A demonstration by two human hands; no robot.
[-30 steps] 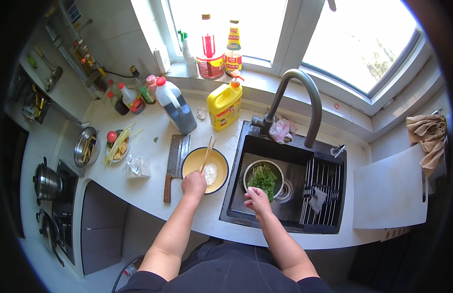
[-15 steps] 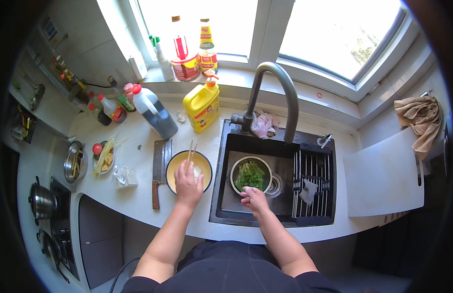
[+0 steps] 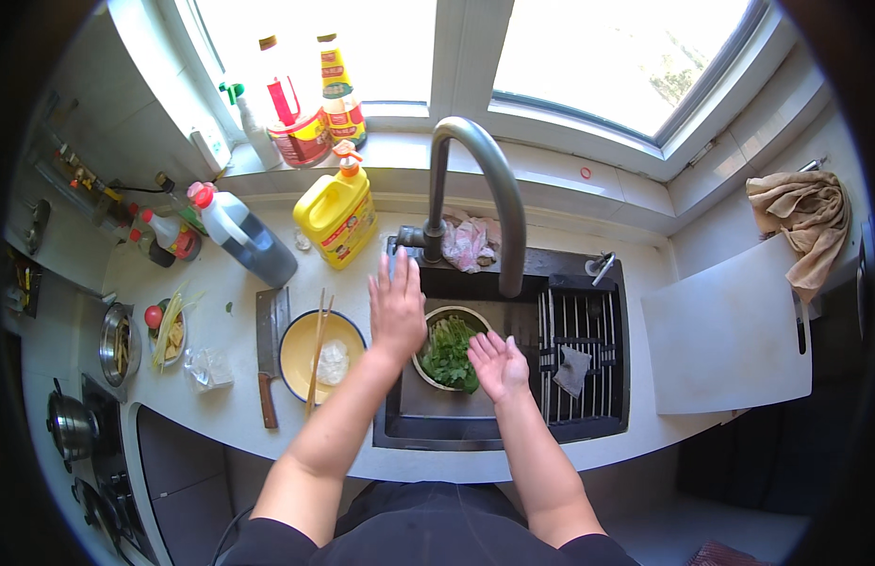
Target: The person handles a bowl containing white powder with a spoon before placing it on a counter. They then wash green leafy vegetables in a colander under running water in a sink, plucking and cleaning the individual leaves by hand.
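1. Bright windows stand behind a pale kitchen surface, with a dark sink set into it.
2. Leafy greens lie in a round bowl near the sink's left edge.
3. Both hands are released and hold nothing: the left hand, fingers extended, points toward the tap; the right hand turns its palm up beside the greens.
4. Judged by this pose, the step in hand is a bare-handed reach at the sink; working the tap would call for the left fingers to curl around its control.
5. Left of the sink, chopsticks cross a yellow bowl holding white powder.
6. Hidden or unclear: the left forearm covers the sink's front-left edge, the left hand hides part of the round bowl's rim, and contact with the tap cannot be told.
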